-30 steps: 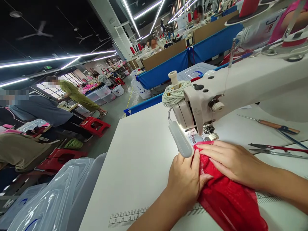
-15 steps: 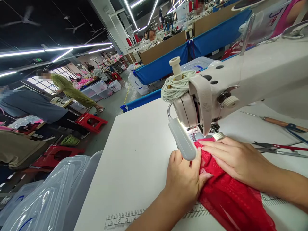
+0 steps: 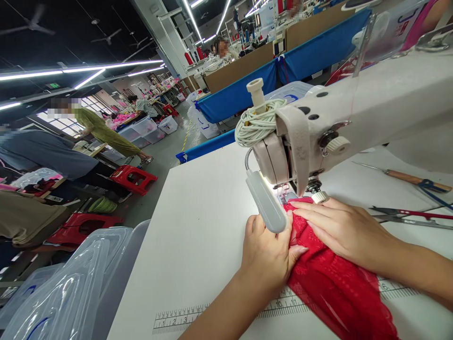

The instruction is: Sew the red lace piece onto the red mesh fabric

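A piece of red lace fabric (image 3: 332, 283) lies on the white sewing table (image 3: 201, 236), its front end under the head of a white sewing machine (image 3: 354, 118). My left hand (image 3: 269, 257) pinches the fabric's left edge, thumb on top, just behind the grey lamp arm (image 3: 266, 202). My right hand (image 3: 339, 229) lies flat on the fabric with fingers stretched toward the presser foot (image 3: 288, 196). The needle itself is hidden by the machine head.
Thread snips (image 3: 403, 215) and a wooden-handled tool (image 3: 406, 178) lie on the table to the right. A printed ruler (image 3: 184, 318) runs along the near edge. Clear plastic bins (image 3: 71, 293) stand at the left. Other people sit and stand at stations across the aisle, with red stools (image 3: 132, 178).
Both hands and the red fabric have crept slightly forward toward the presser foot. The camera has tilted a little, shifting the machine upward in view.
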The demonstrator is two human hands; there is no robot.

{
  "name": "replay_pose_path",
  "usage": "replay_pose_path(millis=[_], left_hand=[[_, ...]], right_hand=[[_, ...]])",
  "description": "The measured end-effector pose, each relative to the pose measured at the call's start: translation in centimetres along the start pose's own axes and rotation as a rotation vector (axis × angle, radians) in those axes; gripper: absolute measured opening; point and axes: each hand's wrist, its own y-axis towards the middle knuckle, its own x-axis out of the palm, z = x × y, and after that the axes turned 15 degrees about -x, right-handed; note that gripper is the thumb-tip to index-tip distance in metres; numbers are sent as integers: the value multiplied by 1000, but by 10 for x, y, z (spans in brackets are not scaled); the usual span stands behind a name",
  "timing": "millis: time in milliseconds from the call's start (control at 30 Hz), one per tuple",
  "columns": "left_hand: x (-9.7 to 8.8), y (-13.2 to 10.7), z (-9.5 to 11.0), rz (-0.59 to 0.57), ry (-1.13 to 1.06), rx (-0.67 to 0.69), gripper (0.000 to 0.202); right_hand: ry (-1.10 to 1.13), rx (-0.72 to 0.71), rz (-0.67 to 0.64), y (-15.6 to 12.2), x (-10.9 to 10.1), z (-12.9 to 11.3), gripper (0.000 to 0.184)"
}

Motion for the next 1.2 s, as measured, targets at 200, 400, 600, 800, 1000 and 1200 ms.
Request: replay_pose_path(millis=[200, 400, 600, 800, 1000, 1200], left_hand=[[1, -1, -4, -20, 25, 25, 55], [4, -4, -7, -1, 58, 57, 54], [2, -4, -5, -45, 111, 17, 58], [1, -3, -5, -78, 108, 4, 56], [1, -2, -7, -81, 111, 8, 58], [2, -2, -9, -59, 112, 28, 53]], right_hand=[[13, 20, -1, -3, 3, 1, 44], [-1, 10, 15, -8, 5, 1, 43], [17, -8, 9, 0, 0, 0, 45], [23, 29, 0, -1, 1, 0, 49], [20, 45, -13, -1, 1, 0, 55], [26, 51, -1, -1, 0, 1, 50]])
